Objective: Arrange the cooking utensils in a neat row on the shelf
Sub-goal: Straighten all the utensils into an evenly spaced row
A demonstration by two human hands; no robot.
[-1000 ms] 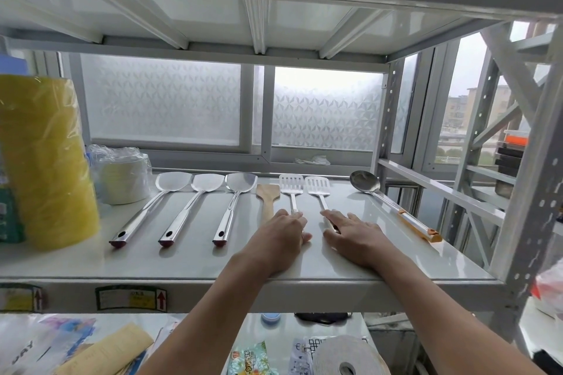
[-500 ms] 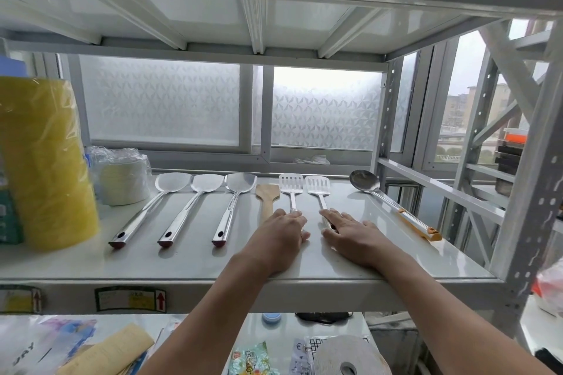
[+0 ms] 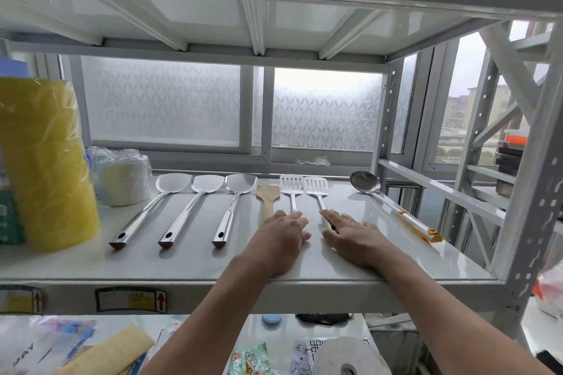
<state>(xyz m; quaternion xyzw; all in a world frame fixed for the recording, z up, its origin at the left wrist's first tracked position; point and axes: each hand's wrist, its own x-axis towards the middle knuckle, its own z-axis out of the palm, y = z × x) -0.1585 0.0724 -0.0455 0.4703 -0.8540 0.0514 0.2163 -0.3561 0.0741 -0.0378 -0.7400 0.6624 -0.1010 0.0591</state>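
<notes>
Seven utensils lie in a row on the white shelf [image 3: 91,262], handles toward me. From the left come three steel spatulas [image 3: 146,210] [image 3: 189,210] [image 3: 233,207], a wooden spatula [image 3: 268,196], two slotted turners [image 3: 292,187] [image 3: 316,189], and an angled ladle [image 3: 365,184] with an orange-tipped handle. My left hand [image 3: 280,237] lies palm down over the handles of the wooden spatula and the left turner, fingers curled on the turner's handle. My right hand [image 3: 353,236] holds the right turner's handle between thumb and forefinger, other fingers flat.
A tall yellow wrapped roll [image 3: 42,161] and a bagged stack of white bowls [image 3: 122,176] stand at the shelf's left end. A steel upright [image 3: 524,192] bounds the right side. Packets and a tape roll [image 3: 344,359] lie on the surface below.
</notes>
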